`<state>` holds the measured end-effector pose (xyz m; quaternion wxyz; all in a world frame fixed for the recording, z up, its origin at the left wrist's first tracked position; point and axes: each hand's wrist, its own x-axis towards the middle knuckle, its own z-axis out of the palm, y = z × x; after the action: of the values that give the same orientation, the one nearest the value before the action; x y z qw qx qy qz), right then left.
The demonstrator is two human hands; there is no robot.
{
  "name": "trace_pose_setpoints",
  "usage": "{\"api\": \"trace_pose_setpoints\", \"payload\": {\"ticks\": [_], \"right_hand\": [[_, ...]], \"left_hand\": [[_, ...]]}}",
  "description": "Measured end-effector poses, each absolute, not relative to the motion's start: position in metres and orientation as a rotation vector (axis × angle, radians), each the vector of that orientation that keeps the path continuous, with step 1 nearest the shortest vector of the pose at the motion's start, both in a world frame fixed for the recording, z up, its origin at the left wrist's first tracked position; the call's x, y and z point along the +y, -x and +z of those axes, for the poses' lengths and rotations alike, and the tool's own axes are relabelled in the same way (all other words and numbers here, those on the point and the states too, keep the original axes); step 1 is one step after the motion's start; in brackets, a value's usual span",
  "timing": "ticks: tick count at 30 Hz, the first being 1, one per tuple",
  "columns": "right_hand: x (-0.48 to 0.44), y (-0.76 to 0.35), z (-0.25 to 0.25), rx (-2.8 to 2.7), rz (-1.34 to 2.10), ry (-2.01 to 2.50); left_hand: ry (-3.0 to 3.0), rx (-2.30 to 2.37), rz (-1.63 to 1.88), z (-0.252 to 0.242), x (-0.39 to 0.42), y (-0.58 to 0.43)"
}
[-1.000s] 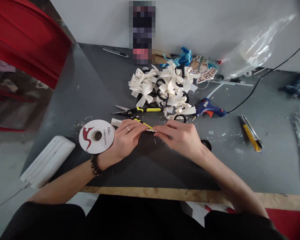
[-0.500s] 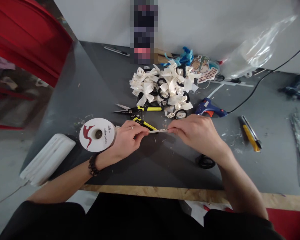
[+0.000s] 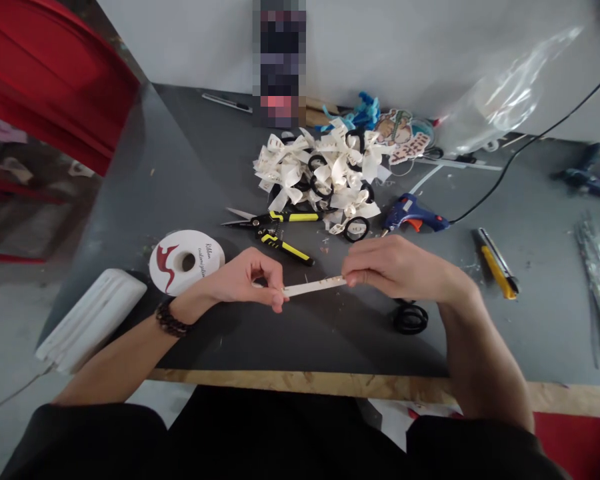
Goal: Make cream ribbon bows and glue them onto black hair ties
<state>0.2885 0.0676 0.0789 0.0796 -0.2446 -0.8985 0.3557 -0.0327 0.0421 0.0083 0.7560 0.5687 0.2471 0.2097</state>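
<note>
Head view. The ribbon strip (image 3: 315, 287) spans the gap between the two hands, its long axis near nine-to-three, the three-o'clock end tilted slightly toward two. The left hand (image 3: 253, 279) pinches the nine-o'clock end between thumb and index finger, which curve into a ring; the right hand (image 3: 393, 267) pinches the other end, its fingers folded close together. Neither is nearer: each touches its own end. From the strip, the shears (image 3: 265, 220) lie near eleven, with the pile of bows (image 3: 325, 167) beyond toward twelve; the glue gun (image 3: 413, 213) lies at two and the black hair ties (image 3: 411, 319) between three and four, both nearer the right hand. The ribbon spool (image 3: 203, 260) lies between nine and ten, beside the left hand. Compared with half a second earlier, the hands are farther apart, the exposed span is longer, and the shears' near handle appears clear of the strip.
</note>
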Motion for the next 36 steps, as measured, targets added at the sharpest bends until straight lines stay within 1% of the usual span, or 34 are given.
{"api": "trace_pose_setpoints", "payload": {"ticks": [2,7,12,17,22,25,28,33,36], "right_hand": [[0.071,-0.292,0.080,-2.618,1.195,0.728],[0.078,-0.299,0.085,-2.652,1.428,0.732],[0.078,-0.299,0.089,-2.639,1.563,0.700],[0.084,-0.305,0.087,-2.568,1.682,0.648],[0.083,-0.312,0.082,-2.263,1.791,0.615],[0.077,-0.307,0.072,-1.976,1.858,0.716],[0.072,-0.300,0.063,-1.798,1.848,0.801],[0.075,-0.298,0.068,-1.699,1.922,0.898],[0.079,-0.306,0.076,-1.738,2.003,0.952]], "left_hand": [[-1.208,0.524,0.498,0.007,0.043,0.034],[-1.186,0.447,0.541,0.008,0.048,0.040],[-1.238,0.346,0.393,0.006,0.053,0.050],[-1.237,0.314,0.377,0.006,0.051,0.050],[-1.216,0.323,0.552,0.007,0.048,0.044],[-1.149,0.404,0.714,0.008,0.048,0.042],[-1.087,0.428,0.797,0.009,0.047,0.040],[-1.116,0.517,0.838,0.013,0.049,0.040],[-1.130,0.451,0.813,0.012,0.050,0.041]]}}
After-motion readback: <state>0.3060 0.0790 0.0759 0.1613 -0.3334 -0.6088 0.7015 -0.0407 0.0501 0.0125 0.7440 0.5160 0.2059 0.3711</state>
